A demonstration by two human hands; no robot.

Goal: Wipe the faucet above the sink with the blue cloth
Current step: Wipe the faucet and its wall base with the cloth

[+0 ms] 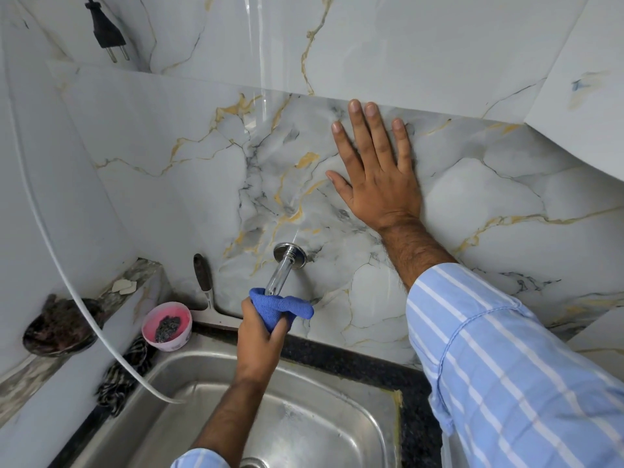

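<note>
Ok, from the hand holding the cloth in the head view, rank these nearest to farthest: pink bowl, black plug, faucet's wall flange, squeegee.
From the left hand, which grips the blue cloth:
1. Faucet's wall flange, just above the hand on the marble wall.
2. Squeegee, to its left, leaning on the wall behind the sink; close to the flange in distance.
3. Pink bowl, further left at the sink corner.
4. Black plug, hanging top left.

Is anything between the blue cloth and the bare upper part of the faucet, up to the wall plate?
Nothing visible. The left hand holds the blue cloth wrapped around the faucet, and the chrome above it runs bare to the wall plate. The right hand lies flat on the wall, off to the side.
</note>
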